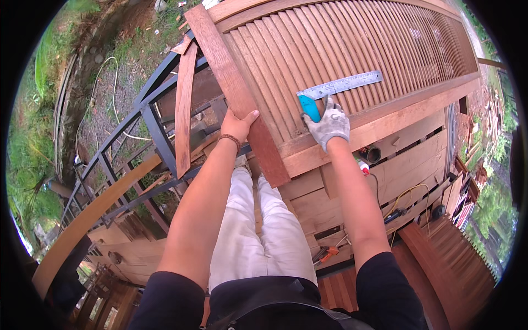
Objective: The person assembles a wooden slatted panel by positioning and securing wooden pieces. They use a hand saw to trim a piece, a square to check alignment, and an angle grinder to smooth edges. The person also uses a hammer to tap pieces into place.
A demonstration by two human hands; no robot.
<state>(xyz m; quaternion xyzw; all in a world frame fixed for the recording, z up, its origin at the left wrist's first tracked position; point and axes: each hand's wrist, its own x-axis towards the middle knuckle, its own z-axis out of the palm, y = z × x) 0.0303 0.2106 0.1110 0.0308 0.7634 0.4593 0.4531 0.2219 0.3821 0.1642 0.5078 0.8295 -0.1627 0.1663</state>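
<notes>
A slatted wooden shutter panel (330,47) lies in front of me with its slats running away from me. Across its left end is a reddish-brown wooden board (223,58). My bare left hand (238,127), with a beaded bracelet at the wrist, grips this board at its left edge, thumb over the top face; its other fingers are partly hidden. In a grey-white work glove, my right hand (328,124) holds a try square by its teal handle (311,108). The square's metal blade (346,84) lies across the slats, pointing right.
A dark metal frame (157,132) stands at left, with a narrow wooden strip (185,113) leaning on it. Below the panel's near rail are a dark round can (372,153) and a red-tipped bottle (363,167). An orange tool (328,253) and a yellow cord (410,192) lie lower.
</notes>
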